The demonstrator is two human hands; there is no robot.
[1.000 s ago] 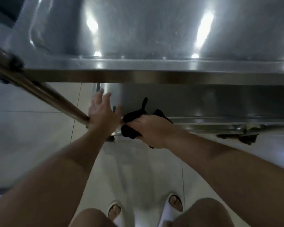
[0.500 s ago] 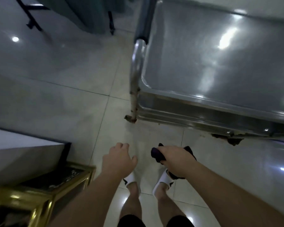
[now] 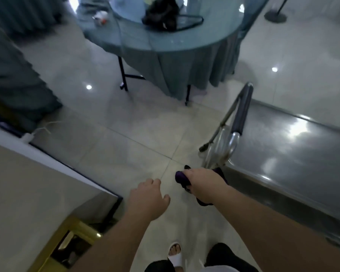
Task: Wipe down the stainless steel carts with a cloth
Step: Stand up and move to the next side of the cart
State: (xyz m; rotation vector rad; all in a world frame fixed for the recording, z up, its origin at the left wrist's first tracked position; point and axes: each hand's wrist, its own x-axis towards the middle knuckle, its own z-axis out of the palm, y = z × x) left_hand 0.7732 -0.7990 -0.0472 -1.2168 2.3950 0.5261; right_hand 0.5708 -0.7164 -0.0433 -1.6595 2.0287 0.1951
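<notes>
1. My right hand [image 3: 205, 184] has its fingers curled tight around a bunched dark purple cloth [image 3: 182, 177]; a loose tail of it hangs below my wrist.
2. My left hand [image 3: 149, 199] holds nothing, fingers loosely bent and slightly apart, hovering over the tiled floor [image 3: 126, 146] to the left of the cart.
3. The stainless steel cart [image 3: 294, 154] stands to my right, and its top tray shows glare from the ceiling lights. The cloth sits just beside the cart's near left corner, below the push handle [image 3: 241, 112], but I can't tell whether it touches the metal.
4. Beyond the cart is a round table [image 3: 165, 42] with a blue cloth; left of the cart, a gold-framed stand [image 3: 53, 244].
5. I judge I'm between strokes, standing at the cart's handle end.
6. The next move calls for pressing the cloth flat onto the corner post or the tray rim, with my free hand steadying the handle so the cart doesn't roll.
</notes>
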